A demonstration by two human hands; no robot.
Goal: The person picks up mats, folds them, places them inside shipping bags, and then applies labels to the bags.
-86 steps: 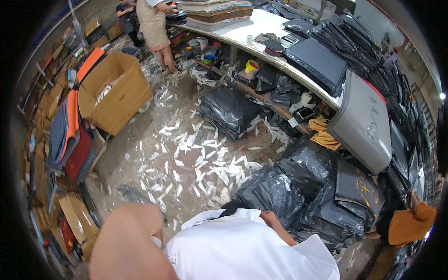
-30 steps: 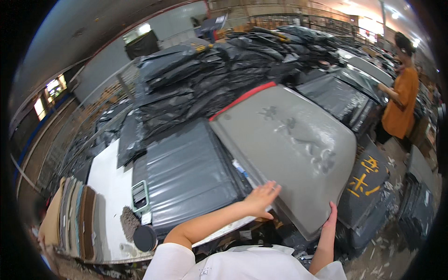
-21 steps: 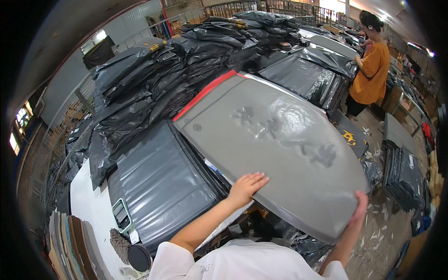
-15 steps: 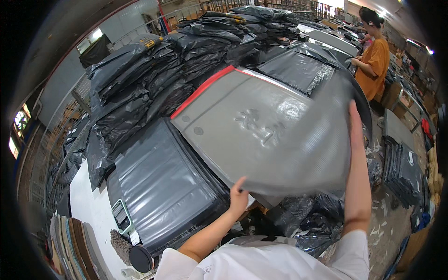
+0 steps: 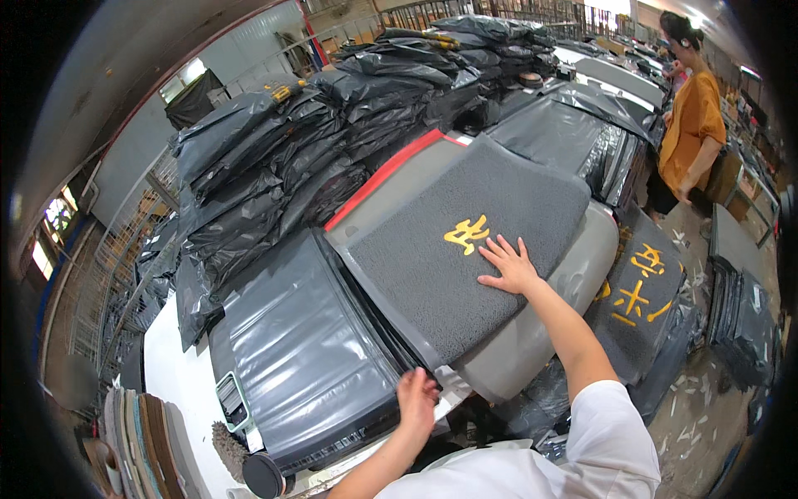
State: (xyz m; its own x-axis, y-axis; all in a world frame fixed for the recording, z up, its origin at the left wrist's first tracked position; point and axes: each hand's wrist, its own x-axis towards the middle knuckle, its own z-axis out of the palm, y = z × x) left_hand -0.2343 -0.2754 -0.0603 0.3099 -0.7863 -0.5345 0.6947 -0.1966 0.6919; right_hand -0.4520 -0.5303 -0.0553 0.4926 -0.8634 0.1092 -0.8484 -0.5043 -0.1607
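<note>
A dark grey textured mat (image 5: 416, 258) with a yellow character lies over a smooth grey sheet (image 5: 540, 345) edged in red (image 5: 382, 179). My right hand (image 5: 511, 266) rests on the mat beside the character, its fingers spread. My left hand (image 5: 416, 399) is at the mat's near left corner, next to a stack of dark plastic bags (image 5: 307, 324). Its fingers are curled in, with a small dark thing by the fingertips that I cannot make out. To the right, a second dark mat (image 5: 636, 291) with several yellow characters hangs low beside the work surface.
Black plastic-wrapped packages (image 5: 291, 158) are piled high behind. At lower left stand a green-rimmed tray (image 5: 223, 382), a round black-topped container (image 5: 262, 474), a brush (image 5: 229, 449) and rolled or upright sheets (image 5: 141, 432). A person in orange (image 5: 694, 116) stands at far right.
The lifted grey sheet has come down, and the textured face with the yellow character now shows. My right hand has moved from its right edge onto the mat. The person in orange has turned.
</note>
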